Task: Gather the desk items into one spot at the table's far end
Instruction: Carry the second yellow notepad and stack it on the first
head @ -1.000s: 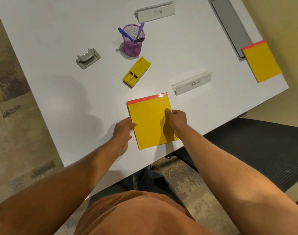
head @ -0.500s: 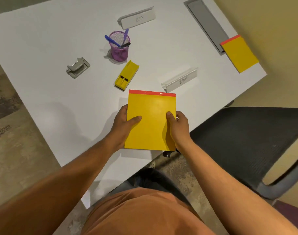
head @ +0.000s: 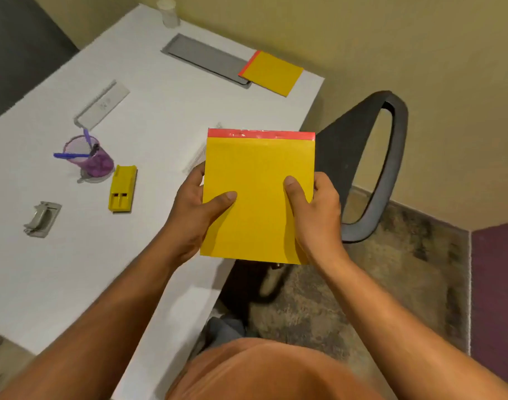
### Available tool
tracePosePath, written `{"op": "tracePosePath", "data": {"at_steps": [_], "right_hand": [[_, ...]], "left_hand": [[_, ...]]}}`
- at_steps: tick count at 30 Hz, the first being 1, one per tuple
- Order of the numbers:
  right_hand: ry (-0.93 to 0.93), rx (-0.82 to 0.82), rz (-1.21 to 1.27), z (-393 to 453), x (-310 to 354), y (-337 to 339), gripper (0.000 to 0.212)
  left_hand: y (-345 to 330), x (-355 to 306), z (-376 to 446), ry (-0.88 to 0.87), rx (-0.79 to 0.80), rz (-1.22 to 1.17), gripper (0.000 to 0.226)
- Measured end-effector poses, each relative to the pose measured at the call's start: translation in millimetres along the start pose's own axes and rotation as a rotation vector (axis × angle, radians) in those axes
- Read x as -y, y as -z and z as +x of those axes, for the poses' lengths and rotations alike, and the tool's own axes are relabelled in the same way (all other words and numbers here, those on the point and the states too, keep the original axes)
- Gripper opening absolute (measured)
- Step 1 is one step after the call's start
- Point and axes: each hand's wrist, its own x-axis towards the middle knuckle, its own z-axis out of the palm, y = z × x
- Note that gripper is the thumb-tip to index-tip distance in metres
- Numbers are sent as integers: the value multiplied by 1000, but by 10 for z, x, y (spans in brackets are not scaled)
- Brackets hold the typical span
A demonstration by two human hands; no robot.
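Yellow notepad (head: 258,197) lifted over table (head: 166,116) edge | left hand (head: 193,210), right hand (head: 314,210) fingers gripping sides | nameplate (head: 195,161) probably beneath

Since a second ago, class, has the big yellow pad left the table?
Yes. The yellow pad is lifted off the white table, gripped by the left hand and right hand, now over the table's edge toward the chair.

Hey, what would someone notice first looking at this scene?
The big yellow notepad with a red top strip, held up in the centre by the left hand and right hand. Next, a second yellow pad at the white table's far corner, and the purple pen cup at left.
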Motion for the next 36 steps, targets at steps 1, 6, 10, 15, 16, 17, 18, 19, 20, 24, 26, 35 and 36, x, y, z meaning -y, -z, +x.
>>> {"op": "tracePosePath", "data": {"at_steps": [1,6,10,15,16,17,18,19,20,24,26,35,36], "right_hand": [[17,-42,21,-21,52,186,12],[92,-215,100,-167,196,1304,9],[117,-313,120,-312,89,2166,6],[96,-411,128,-517,-278,3242,22],[84,-429,127,-546,-352,3432,22],[73,-449,123,-567,-419,3615,21],[64,-469,116,-579,-484,3787,21],[55,-487,110,-582,-550,3946,21],[49,-502,103,-577,-614,4090,21],[30,-542,98,-446,-869,4528,21],[17,-556,80,-313,-992,4686,23],[-104,-448,-41,861,-1471,5264,33],[-118,-438,-52,1041,-1484,5329,33]], "left_hand": [[-178,-101,14,-19,36,15,63],[-1291,-528,-80,-130,165,123,63],[-2202,-649,-326,-209,199,171,68],[-3323,-505,-594,-253,284,187,65],[-3526,-458,-621,-252,305,189,62],[-3721,-410,-641,-249,324,187,59],[-3904,-367,-656,-241,340,180,57],[-4078,-329,-663,-229,354,171,55],[-4235,-292,-661,-216,367,163,53],[-4750,-153,-555,-187,399,157,53],[-4955,-86,-434,-168,398,151,56],[-5782,298,713,-50,345,97,47],[-5883,303,877,-32,341,86,47]]}}
